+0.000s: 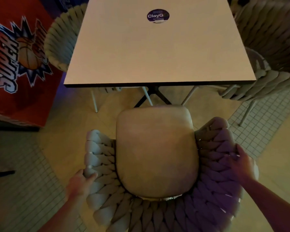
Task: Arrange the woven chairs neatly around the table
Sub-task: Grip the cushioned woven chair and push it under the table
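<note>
A woven chair (pixel 156 151) with a pale cushioned seat stands right below me, facing the square white table (pixel 157 52). Its seat front sits a little short of the table's near edge. My left hand (pixel 81 183) grips the chair's left woven rim, fingers wrapped over it. My right hand (pixel 241 164) grips the right woven rim from outside. A second woven chair (pixel 62 42) is tucked at the table's left side, and a third woven chair (pixel 271 47) stands at the right side, angled toward the table.
A red arcade cabinet (pixel 18 64) with a basketball logo stands close on the left. The table has a black cross-shaped base (pixel 153 96) and a round purple sticker (pixel 158 15) on top. The floor mixes plain beige panels and small white tiles.
</note>
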